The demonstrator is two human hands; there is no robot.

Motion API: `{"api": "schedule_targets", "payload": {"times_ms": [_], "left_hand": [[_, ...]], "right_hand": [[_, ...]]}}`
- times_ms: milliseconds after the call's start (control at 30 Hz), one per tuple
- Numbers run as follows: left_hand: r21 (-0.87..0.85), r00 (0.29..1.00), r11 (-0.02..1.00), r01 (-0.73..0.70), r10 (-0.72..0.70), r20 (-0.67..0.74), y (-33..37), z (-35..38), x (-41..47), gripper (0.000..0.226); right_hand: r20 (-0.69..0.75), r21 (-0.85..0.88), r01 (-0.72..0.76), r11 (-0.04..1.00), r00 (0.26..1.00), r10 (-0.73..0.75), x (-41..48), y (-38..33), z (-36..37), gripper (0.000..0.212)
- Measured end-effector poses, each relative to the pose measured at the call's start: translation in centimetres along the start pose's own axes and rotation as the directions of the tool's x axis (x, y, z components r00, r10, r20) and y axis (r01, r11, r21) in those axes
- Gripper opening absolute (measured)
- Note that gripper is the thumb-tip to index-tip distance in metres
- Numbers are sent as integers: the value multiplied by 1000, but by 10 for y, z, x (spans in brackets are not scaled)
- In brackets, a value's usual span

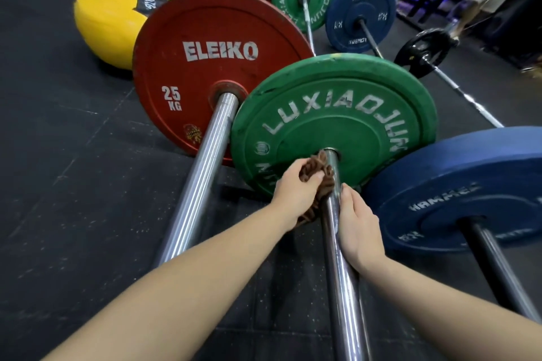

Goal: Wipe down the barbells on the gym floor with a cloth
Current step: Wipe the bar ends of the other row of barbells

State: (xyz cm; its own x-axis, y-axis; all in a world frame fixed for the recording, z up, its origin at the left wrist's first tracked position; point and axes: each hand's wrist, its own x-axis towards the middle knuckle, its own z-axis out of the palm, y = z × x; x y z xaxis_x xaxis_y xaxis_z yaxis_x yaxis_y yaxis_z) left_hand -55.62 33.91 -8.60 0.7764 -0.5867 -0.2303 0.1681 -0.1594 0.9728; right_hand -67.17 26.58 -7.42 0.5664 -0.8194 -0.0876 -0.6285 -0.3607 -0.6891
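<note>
Head camera looks down the middle barbell sleeve point(341, 258). At centre frame the left hand point(296, 190) grasps a brown cloth point(318, 173), bunched against the sleeve just below the green plate point(331, 126), probably to scrub near the collar. The right hand point(359, 228) lies loosely curled along the sleeve, likely steadying it. Black speckled rubber flooring point(73, 170) fills the left; more barbells line the upper right.

The green plate point(331, 126) stands right in front of both hands, so the way forward along the middle bar point(341, 258) is shut. The red plate point(217, 67) touches it on the left, and the blue plate point(457, 193) sits just beside it on the right. Narrow strips of floor point(73, 184) run between the bars. Far left, the floor is wide open, up to a yellow cushion point(102, 17).
</note>
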Motion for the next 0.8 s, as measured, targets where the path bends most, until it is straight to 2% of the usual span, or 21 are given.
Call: {"api": "schedule_targets", "payload": {"times_ms": [167, 300, 500, 633, 800], "left_hand": [[52, 998, 999, 16, -18, 53, -4, 3, 7, 15], [-3, 995, 1000, 23, -22, 99, -10, -2, -26, 9], [49, 996, 996, 75, -77, 51, -12, 3, -70, 7], [23, 999, 999, -45, 45, -11, -1, 2, -41, 17], [80, 1000, 997, -1, 2, -12, 2, 13, -16, 18]], "right_hand": [[3, -31, 10, 999, 1000, -10, 3, 2, -1, 51], [2, -14, -6, 1000, 1000, 6, 2, 2, 0, 49], [-2, 61, -26, 998, 1000, 27, 1, 4, 1, 50], [-2, 77, -13, 997, 1000, 13, 3, 4, 1, 48], [-7, -3, 9, 1000, 1000, -9, 4, 4, 0, 49]]}}
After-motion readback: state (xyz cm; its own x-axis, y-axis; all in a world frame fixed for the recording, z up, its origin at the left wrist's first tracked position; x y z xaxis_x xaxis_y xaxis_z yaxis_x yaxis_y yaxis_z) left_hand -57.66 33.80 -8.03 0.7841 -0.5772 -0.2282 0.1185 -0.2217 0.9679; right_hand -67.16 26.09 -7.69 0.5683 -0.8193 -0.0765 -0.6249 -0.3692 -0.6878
